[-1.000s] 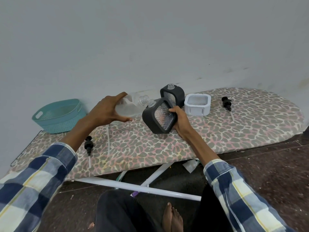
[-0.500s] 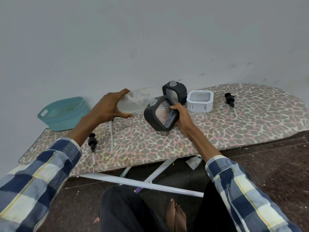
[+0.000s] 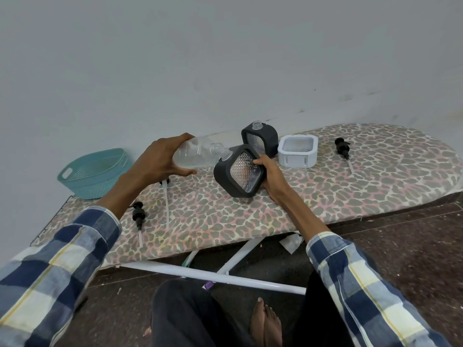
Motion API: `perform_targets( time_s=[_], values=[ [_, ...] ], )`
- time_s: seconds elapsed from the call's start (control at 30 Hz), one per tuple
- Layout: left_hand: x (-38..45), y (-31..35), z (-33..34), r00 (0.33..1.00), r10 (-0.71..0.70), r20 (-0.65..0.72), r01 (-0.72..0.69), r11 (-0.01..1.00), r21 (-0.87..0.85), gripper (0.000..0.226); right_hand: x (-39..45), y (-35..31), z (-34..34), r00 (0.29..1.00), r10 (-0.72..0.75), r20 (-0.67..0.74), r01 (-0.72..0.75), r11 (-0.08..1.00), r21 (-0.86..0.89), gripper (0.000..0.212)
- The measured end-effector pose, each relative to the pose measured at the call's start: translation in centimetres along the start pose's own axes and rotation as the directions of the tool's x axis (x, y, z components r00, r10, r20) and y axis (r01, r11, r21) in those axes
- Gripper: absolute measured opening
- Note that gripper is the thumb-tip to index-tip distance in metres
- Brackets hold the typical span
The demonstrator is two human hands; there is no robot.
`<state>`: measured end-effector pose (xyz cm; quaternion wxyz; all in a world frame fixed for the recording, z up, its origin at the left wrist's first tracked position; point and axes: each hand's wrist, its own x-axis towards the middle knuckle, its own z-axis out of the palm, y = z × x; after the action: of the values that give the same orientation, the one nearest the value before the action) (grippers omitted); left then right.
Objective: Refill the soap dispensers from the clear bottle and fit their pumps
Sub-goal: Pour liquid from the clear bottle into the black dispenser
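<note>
Left hand (image 3: 160, 161) gripped the clear bottle (image 3: 198, 155) round its base, tipped nearly flat, mouth touching the neck of the near dispenser (image 3: 239, 171). Right hand (image 3: 269, 171) gripped that dispenser by its right edge, tilted toward the bottle, lower corner resting on the bench (image 3: 325, 186). Risk, as I judged it: two small openings meeting at an angle, so any wobble would spill liquid onto the bench cover; dispenser balanced on a corner could slip. Dispenser looked dark-framed, with a clear diamond-textured panel, fill level not readable. Second dispenser (image 3: 260, 141) stood upright just behind, neck open. Pumps lay loose: one far right (image 3: 342, 147), one front left (image 3: 138, 215). White tray (image 3: 298, 160) beside the second dispenser.
</note>
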<state>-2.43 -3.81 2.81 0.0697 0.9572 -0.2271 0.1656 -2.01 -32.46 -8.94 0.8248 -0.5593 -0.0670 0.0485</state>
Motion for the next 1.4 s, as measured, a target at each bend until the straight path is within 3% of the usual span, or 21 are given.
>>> perform_targets(
  time_s=[1.0, 1.4],
  values=[
    [0.1, 1.0, -1.1, 0.998, 0.03, -0.046, -0.025, 0.992, 0.122, 0.08, -0.2, 0.0, -0.1, 0.998, -0.043, 0.04, 0.042, 0.999, 0.027, 0.027],
    [0.0, 1.2, -1.3, 0.998, 0.036, -0.049, -0.027, 0.985, 0.168, 0.081, -0.1, 0.1, -0.2, 0.997, -0.048, 0.054, 0.05, 0.998, -0.038, 0.028]
  ],
)
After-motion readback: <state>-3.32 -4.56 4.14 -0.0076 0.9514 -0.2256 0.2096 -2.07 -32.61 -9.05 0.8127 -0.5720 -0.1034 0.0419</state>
